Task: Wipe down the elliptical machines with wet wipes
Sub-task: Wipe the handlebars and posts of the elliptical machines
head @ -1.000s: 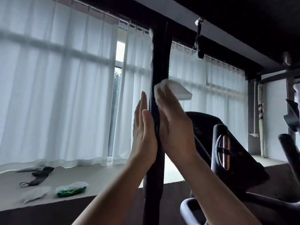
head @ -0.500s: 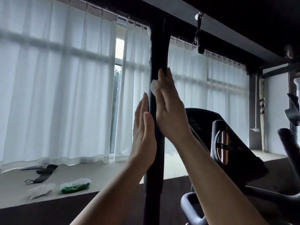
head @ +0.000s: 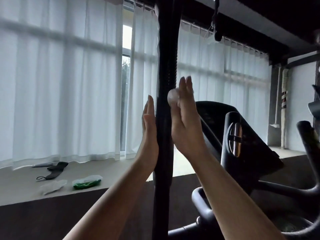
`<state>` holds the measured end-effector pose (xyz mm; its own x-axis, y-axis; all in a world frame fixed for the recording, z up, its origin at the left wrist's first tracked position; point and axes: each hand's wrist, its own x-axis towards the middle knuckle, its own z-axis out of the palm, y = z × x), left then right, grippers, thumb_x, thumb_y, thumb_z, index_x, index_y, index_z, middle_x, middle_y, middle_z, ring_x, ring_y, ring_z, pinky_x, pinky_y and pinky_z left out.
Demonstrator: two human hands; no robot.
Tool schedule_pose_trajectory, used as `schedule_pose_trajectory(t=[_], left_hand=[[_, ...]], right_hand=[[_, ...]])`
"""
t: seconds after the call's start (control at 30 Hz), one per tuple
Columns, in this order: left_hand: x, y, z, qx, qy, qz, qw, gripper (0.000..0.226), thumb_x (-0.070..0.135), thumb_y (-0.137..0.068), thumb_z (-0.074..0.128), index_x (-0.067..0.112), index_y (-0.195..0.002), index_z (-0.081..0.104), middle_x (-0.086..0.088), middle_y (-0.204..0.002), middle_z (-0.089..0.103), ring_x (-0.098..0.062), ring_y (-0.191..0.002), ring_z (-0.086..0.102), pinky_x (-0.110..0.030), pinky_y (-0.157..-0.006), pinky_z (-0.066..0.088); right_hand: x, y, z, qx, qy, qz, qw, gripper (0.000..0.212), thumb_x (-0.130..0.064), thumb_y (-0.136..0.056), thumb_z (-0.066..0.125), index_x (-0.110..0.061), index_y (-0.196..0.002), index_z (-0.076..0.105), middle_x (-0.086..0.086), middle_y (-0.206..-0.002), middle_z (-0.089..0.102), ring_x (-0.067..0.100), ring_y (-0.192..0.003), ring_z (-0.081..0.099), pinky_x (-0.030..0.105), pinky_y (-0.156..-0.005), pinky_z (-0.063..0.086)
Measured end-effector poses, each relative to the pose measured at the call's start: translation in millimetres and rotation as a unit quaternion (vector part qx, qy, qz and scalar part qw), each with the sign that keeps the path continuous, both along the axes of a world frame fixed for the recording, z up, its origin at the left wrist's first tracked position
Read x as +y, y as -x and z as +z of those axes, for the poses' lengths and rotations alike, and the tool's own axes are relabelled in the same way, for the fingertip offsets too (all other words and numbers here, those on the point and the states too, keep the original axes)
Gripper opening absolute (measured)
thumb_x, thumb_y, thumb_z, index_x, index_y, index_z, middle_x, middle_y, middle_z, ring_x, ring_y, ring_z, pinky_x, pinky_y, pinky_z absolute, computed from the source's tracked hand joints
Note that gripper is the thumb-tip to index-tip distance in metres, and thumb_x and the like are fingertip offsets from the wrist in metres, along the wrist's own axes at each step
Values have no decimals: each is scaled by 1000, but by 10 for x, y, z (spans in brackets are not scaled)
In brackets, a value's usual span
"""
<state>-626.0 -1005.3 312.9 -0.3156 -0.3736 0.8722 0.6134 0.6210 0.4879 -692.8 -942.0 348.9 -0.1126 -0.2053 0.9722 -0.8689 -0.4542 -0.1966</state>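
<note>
The elliptical's black upright handle bar [head: 166, 49] runs top to bottom through the middle of the view. My left hand [head: 149, 129] lies flat against the bar's left side, fingers straight and pointing up. My right hand [head: 186, 122] is on the bar's right side, also with straight fingers, and presses a bunched white wet wipe [head: 173, 97] against the bar. Only a small wad of the wipe shows beside my index finger. The machine's dark console [head: 213, 115] sits behind my right hand.
On a pale window ledge [head: 17, 187] at the left lie a green wipe pack [head: 86, 181], a loose white wipe [head: 52, 187] and a black mask [head: 55, 168]. White curtains fill the back. Fixed handlebars [head: 202, 203] and another black arm [head: 310, 144] stand at the right.
My right hand slid up the bar, then eased slightly down. The wipe, which stuck out past my fingers, is bunched under the hand. My left hand stayed flat on the bar.
</note>
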Motion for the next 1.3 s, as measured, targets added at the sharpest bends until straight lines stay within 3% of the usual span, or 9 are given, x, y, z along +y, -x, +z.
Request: schedule_pose_trajectory(t=[0.07, 0.2, 0.33, 0.43, 0.63, 0.8, 1.1, 1.23, 1.3], left_hand=[[-14, -34, -118, -30, 19, -3, 999, 92, 98, -66, 19, 48, -144, 14, 21, -162, 8, 8, -146, 8, -22, -121, 10], [-84, -288, -498, -68, -11, -8, 998, 83, 100, -62, 21, 64, -136, 31, 32, -156, 18, 15, -142, 13, -10, -114, 14], [-147, -568, -867, -105, -23, 51, 993, 76, 97, -69, 10, 67, -137, 27, 39, -153, 19, 8, -146, 10, -42, -123, 3], [-72, -604, -1002, -118, -37, 57, 991, 79, 95, -71, 9, 62, -139, 29, 35, -155, 21, 6, -147, 11, -47, -123, 5], [12, -735, -1332, -111, -44, 80, 990, 83, 90, -78, 13, 49, -145, 38, 26, -154, 33, 1, -146, 23, -43, -120, 19], [-10, -843, -1597, -45, -111, 173, 978, 61, 81, -87, 29, 48, -135, 47, 17, -130, 60, -7, -129, 51, -54, -109, 38], [273, -1006, -2306, -86, -217, 139, 962, 52, 79, -88, 30, 54, -127, 54, 18, -126, 64, -8, -128, 53, -54, -109, 38], [358, -1060, -2600, -113, -241, 133, 955, 52, 75, -91, 30, 51, -131, 52, 17, -130, 62, -10, -131, 50, -53, -110, 38], [400, -1076, -2700, -123, -260, 131, 949, 50, 75, -91, 30, 53, -131, 52, 18, -129, 62, -9, -132, 50, -52, -111, 37]], right_hand=[[-70, -82, 200, 10, 23, -13, 1000, 53, -11, -106, 33, -6, -154, 13, 8, -163, 5, 5, -148, 2, 4, -111, 10], [-110, -95, -285, 77, 24, -57, 995, 55, 0, -101, 36, -2, -152, 17, 11, -162, 12, 21, -151, 10, 22, -121, 13], [33, -85, -1193, 42, -22, -58, 997, 57, -7, -101, 34, -13, -154, 15, 4, -163, 16, 14, -150, 13, 19, -119, 16], [63, -190, -1599, 64, -35, -91, 993, 58, -4, -97, 35, -5, -153, 17, 14, -162, 16, 24, -151, 13, 23, -121, 13], [-29, -106, -946, 173, -2, -147, 974, 45, -13, -104, 33, 5, -146, 33, 23, -157, 24, 35, -149, 16, 43, -122, 20], [116, 49, -803, 358, -27, -259, 897, 40, -13, -104, 39, 3, -139, 49, 19, -146, 46, 34, -141, 35, 49, -119, 25], [436, -39, -2234, 639, -250, -273, 674, 54, -49, -103, 35, -9, -112, 70, 7, -108, 71, 23, -109, 63, 35, -103, 41], [359, -63, -1891, 644, -231, -235, 691, 43, -39, -102, 37, -11, -121, 65, 9, -108, 70, 23, -95, 67, 37, -92, 48], [326, -10, -1439, 633, -163, -262, 710, 36, -29, -100, 47, -7, -120, 66, 13, -113, 69, 28, -99, 66, 39, -98, 41]])
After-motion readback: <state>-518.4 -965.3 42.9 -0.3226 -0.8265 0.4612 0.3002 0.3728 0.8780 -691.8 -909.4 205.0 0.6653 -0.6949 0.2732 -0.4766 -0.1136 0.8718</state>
